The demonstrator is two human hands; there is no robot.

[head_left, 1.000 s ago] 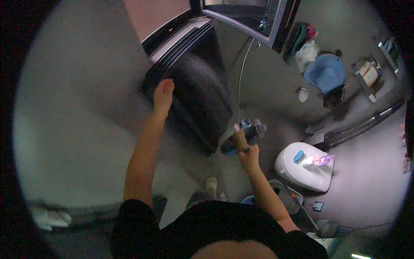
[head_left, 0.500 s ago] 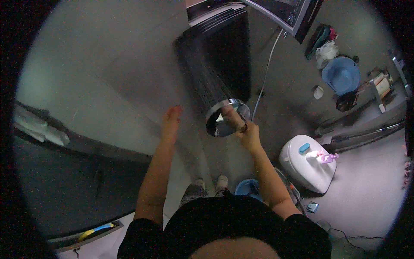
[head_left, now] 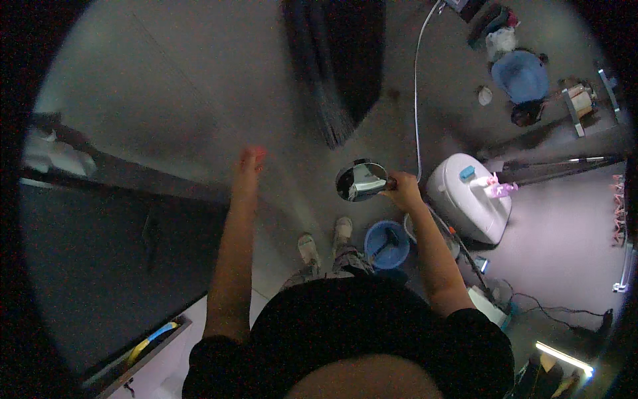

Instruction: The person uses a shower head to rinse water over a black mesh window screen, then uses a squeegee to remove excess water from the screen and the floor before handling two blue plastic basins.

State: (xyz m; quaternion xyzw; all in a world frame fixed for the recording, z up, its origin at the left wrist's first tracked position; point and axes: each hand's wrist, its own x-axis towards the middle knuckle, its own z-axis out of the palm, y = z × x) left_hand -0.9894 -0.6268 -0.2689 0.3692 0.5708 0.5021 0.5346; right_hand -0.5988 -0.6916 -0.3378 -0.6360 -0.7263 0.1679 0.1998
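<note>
My right hand [head_left: 403,191] grips the short handle of a round, mirror-shiny metal vessel [head_left: 359,181], held out in front of me above the floor. Its exact kind is hard to tell; reflections cover its face. My left hand [head_left: 252,159] is stretched forward to the left, apart from the vessel, and nothing shows in it. Blur hides how its fingers are set. Beyond the vessel stands a large dark shape [head_left: 359,66] with a streaked near edge, which I cannot make out. A blue bucket [head_left: 403,246] with something dark inside stands near my right foot.
To the right is a white toilet [head_left: 444,206], with a blue object [head_left: 468,172] and a pink-purple bottle [head_left: 500,190] on top. A pale hose [head_left: 417,100] crosses the floor. Farther off lies a blue basin [head_left: 522,78]. A dark panel [head_left: 100,266] fills the left side.
The view has tilted, so the floor things appear higher. My right hand has shifted right and the vessel is turned, its handle pointing sideways. My left hand is slightly farther left.
</note>
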